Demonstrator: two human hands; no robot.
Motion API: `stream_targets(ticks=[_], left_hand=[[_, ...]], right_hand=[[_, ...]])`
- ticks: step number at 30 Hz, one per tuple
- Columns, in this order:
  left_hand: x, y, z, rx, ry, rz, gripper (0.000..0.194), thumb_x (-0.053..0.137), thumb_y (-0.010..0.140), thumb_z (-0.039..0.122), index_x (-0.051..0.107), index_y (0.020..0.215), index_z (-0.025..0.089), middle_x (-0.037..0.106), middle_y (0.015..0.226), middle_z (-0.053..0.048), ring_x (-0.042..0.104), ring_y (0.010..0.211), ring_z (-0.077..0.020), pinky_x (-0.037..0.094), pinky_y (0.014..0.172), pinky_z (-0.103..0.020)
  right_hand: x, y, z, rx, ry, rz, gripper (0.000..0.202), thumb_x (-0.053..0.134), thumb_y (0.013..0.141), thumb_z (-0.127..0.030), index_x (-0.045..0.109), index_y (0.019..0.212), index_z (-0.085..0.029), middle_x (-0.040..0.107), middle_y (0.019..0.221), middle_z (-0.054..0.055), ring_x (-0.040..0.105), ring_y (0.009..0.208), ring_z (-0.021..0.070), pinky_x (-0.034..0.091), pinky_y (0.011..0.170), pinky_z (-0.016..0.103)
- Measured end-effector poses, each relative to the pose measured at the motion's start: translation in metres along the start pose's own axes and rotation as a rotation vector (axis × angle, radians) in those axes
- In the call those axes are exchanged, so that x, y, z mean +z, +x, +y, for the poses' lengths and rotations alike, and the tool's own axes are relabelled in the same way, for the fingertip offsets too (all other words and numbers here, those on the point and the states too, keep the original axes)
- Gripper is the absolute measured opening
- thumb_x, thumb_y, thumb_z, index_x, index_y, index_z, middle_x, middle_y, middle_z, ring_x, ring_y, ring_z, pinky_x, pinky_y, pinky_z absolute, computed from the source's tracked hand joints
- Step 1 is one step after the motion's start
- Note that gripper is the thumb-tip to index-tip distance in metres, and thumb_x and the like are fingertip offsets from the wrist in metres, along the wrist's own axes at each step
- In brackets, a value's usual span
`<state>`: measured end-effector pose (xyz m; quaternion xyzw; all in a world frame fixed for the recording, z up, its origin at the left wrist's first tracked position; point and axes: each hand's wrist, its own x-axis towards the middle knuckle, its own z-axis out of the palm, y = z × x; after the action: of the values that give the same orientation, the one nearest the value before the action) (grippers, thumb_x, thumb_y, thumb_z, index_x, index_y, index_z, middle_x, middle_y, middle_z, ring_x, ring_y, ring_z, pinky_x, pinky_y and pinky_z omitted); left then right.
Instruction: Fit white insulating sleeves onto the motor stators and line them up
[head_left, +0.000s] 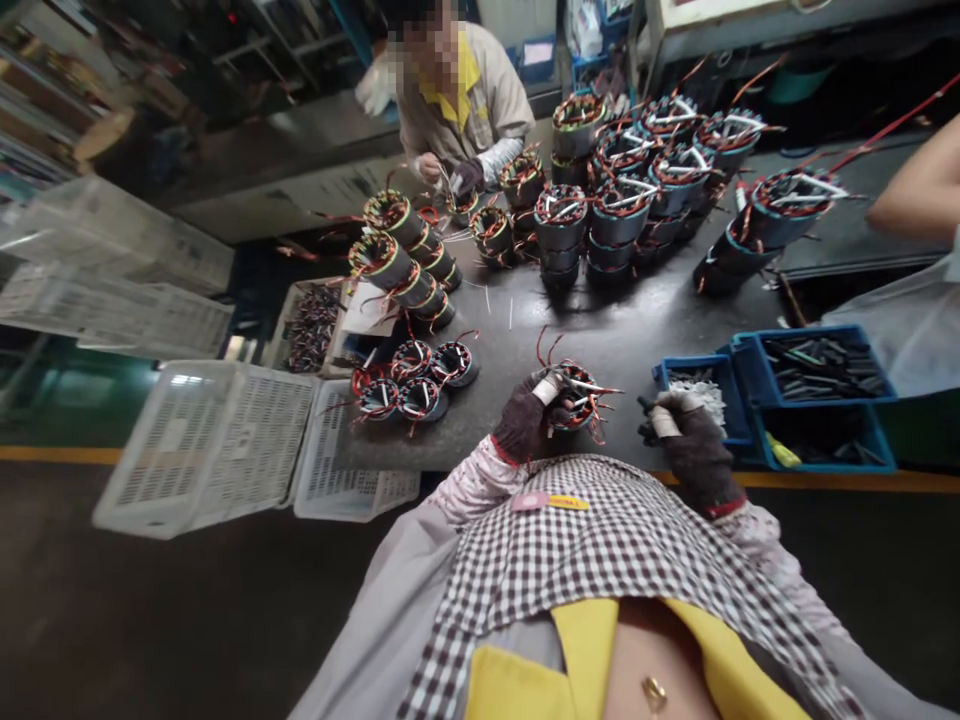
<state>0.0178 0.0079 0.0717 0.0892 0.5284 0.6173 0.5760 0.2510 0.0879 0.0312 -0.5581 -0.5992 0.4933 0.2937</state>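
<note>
A round wound part [576, 405] with white, red and orange wires lies on the dark table near its front edge. My left hand [527, 412], in a dark glove with pale wraps on the fingers, is closed on the left side of this part. To the right, my right hand [688, 438], gloved the same way, is closed on a small dark piece [646, 420]. It is beside a blue tray [739, 425] of small white pieces. Two blue bins [814, 403] holding dark tubes stand farther right.
Several wound parts [416, 385] sit at the left, with stacked ones [619, 225] behind. Across the dark table [517, 300] a person [480, 90] works. Another person's arm [919, 190] is at the right. White crates [217, 440] stand left.
</note>
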Motion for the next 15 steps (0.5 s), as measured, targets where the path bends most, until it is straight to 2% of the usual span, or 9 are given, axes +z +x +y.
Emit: stream_targets(ticks=[2, 4, 6, 8, 11, 15], left_hand=[[0.0, 0.002, -0.006, -0.037, 0.014, -0.015, 0.047, 0.093, 0.075, 0.054, 0.073, 0.092, 0.015, 0.071, 0.075, -0.004, 0.06, 0.056, -0.0096, 0.044, 0.051, -0.021], [0.001, 0.005, -0.011, -0.039, 0.0, -0.02, 0.048, 0.094, 0.074, 0.054, 0.073, 0.092, 0.015, 0.07, 0.073, -0.002, 0.058, 0.055, -0.0078, 0.043, 0.05, -0.019], [0.002, 0.008, -0.015, -0.017, -0.024, -0.031, 0.049, 0.096, 0.072, 0.054, 0.073, 0.092, 0.015, 0.069, 0.071, -0.001, 0.058, 0.055, -0.0072, 0.042, 0.05, -0.018], [0.001, 0.011, -0.017, 0.001, -0.037, -0.047, 0.049, 0.097, 0.071, 0.053, 0.073, 0.09, 0.015, 0.068, 0.07, 0.0, 0.059, 0.057, -0.0077, 0.043, 0.05, -0.017], [-0.001, 0.013, -0.017, -0.007, -0.029, -0.072, 0.046, 0.099, 0.069, 0.048, 0.073, 0.088, 0.015, 0.068, 0.069, 0.0, 0.061, 0.059, -0.0084, 0.044, 0.051, -0.018], [0.0, 0.013, -0.017, -0.013, -0.054, -0.052, 0.045, 0.1, 0.068, 0.041, 0.073, 0.092, 0.016, 0.073, 0.079, -0.002, 0.066, 0.064, -0.0105, 0.051, 0.059, -0.021]], right_hand=[[0.002, -0.001, 0.01, -0.011, -0.065, -0.033, 0.047, 0.067, 0.088, -0.059, 0.069, 0.116, -0.022, 0.076, 0.095, 0.006, 0.071, 0.071, 0.0201, 0.061, 0.068, 0.037], [0.006, 0.002, 0.014, -0.082, -0.141, -0.027, 0.047, 0.065, 0.091, -0.057, 0.07, 0.121, -0.022, 0.078, 0.105, 0.009, 0.074, 0.084, 0.0235, 0.063, 0.082, 0.043], [0.009, 0.009, 0.015, -0.155, -0.179, -0.021, 0.043, 0.063, 0.093, -0.057, 0.073, 0.116, -0.022, 0.079, 0.105, 0.01, 0.075, 0.094, 0.0273, 0.062, 0.094, 0.049], [0.01, 0.017, 0.012, -0.221, -0.184, -0.022, 0.041, 0.064, 0.092, -0.058, 0.076, 0.11, -0.022, 0.079, 0.103, 0.011, 0.075, 0.097, 0.0294, 0.061, 0.099, 0.054], [0.011, 0.027, 0.008, -0.232, -0.112, -0.001, 0.043, 0.071, 0.088, -0.06, 0.076, 0.107, -0.022, 0.079, 0.098, 0.009, 0.075, 0.089, 0.0265, 0.063, 0.093, 0.052], [0.015, 0.033, -0.001, -0.057, 0.173, -0.061, 0.051, 0.084, 0.078, -0.065, 0.073, 0.103, -0.022, 0.075, 0.081, 0.001, 0.069, 0.065, 0.017, 0.064, 0.066, 0.035]])
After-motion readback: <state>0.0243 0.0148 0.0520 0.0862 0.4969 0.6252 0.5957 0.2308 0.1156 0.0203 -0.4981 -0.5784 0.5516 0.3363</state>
